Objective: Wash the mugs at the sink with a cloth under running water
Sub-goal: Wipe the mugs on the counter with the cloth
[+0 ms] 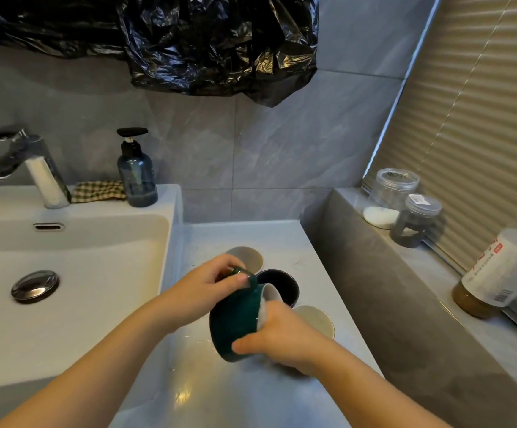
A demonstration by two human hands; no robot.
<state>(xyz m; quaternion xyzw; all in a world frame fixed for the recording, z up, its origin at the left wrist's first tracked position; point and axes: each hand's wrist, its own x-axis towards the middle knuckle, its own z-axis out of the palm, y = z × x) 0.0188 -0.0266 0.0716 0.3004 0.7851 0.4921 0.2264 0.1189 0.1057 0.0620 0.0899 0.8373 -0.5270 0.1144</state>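
Head view. Green mug (232, 322) is tilted, mouth to the right, held just above the tabletop (282, 239) to the right of the sink (81, 304).

- Left grip (208, 288) pinches the mug's handle, thumb on top.
- Right grip (285, 335) clasps the mug at the mouth end: thumb on the outer wall, fingers over the rim and hidden from view.
- Three more mugs stand close behind it: a grey mug (248, 257) farthest, a black mug (282, 285) in the middle, a cream mug (316, 319) nearest on the right.
- The checked cloth (99, 191) lies on the far sink ledge, between the tap (35, 168) and the soap bottle (137, 174). Neither hand is on it.
- No stream shows under the tap.

Judgement: this is the fetch step, and washing has not begun. The mug is over the tabletop, not the basin.

The next move calls for carrying the mug left over the sink's raised edge. One hand must then come free to lift the tap lever and take the cloth, while the handle hold bears the mug alone. Keep it clear of the standing mugs when swinging away.
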